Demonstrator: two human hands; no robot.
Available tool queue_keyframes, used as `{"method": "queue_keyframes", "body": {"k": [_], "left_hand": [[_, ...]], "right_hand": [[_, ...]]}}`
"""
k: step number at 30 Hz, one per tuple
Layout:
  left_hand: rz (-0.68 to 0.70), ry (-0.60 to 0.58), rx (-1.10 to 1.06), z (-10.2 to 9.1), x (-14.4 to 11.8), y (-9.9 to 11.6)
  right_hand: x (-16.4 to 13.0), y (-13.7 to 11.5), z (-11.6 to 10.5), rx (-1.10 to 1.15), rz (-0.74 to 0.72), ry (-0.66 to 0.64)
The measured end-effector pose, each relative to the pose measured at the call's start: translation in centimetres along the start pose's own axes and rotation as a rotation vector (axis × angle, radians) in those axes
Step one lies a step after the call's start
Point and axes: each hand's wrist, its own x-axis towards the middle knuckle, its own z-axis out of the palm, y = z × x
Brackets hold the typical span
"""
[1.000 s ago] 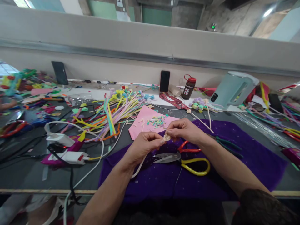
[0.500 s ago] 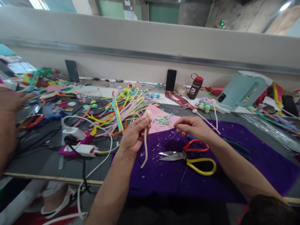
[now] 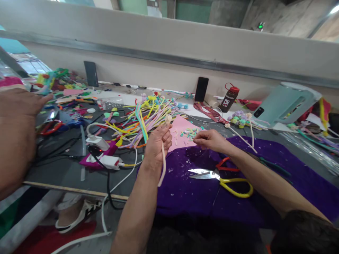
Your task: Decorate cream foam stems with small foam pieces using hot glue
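My left hand (image 3: 158,144) is closed round a cream pipe-cleaner flower (image 3: 163,165); its small fluffy head pokes out above my fingers and its stem hangs below, slightly bent. My right hand (image 3: 210,140) is pinched over the front right of a pink sheet (image 3: 177,131), and whatever sits between its fingertips is too small to make out. Short cut bits of pastel pipe cleaner (image 3: 191,133) lie on the sheet just beyond it. Scissors (image 3: 221,175) with one red and one yellow handle rest on the purple cloth (image 3: 182,194), blades partly apart and pointing left.
Behind lies a heap of coloured pipe cleaners (image 3: 156,118). Further right stand a phone (image 3: 201,89), a brown bottle (image 3: 230,98) and a pale green kettle-like jug (image 3: 287,106). A power strip (image 3: 102,153) with cables lies left, near another person's arm (image 3: 17,137).
The view has swung left, so things sit further right. My left fingers have wrapped more fully around the stem. My right hand has come slightly closer to the pink sheet's cut bits.
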Motion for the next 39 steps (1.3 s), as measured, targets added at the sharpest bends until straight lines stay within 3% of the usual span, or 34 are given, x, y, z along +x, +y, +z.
{"method": "queue_keyframes", "body": {"k": [4,10,16,20,25,29,32,34,39], "left_hand": [[0.011,-0.002,-0.030,-0.6,0.5,-0.2],[0.013,0.030,-0.068,-1.1,0.9,-0.1],[0.029,0.032,-0.086,-1.0,0.8,-0.1],[0.027,0.012,-0.073,-0.9,0.7,-0.4],[0.017,0.005,-0.020,-0.9,0.8,-0.9],[-0.040,0.031,0.049,-0.8,0.7,-1.5],[-0.116,0.007,0.116,-0.3,0.5,-2.2],[-0.153,-0.026,0.154,0.1,0.4,-2.7],[-0.216,-0.084,0.260,0.6,0.3,-3.9]], "right_hand": [[2.2,0.0,1.2,-0.105,-0.033,-0.050],[4.6,-0.2,2.7,-0.585,-0.207,-0.069],[5.8,-0.3,4.2,-0.910,-0.294,-0.192],[6.5,0.0,5.1,-0.987,-0.336,-0.289],[6.6,0.1,5.2,-0.639,-0.267,-0.070],[4.1,-1.1,3.6,-0.381,-0.189,0.031],[1.1,-2.3,2.5,0.288,-0.050,0.088],[-0.5,-2.7,2.2,0.561,0.006,0.113],[-2.3,-2.0,2.2,0.753,0.071,0.158]]}}
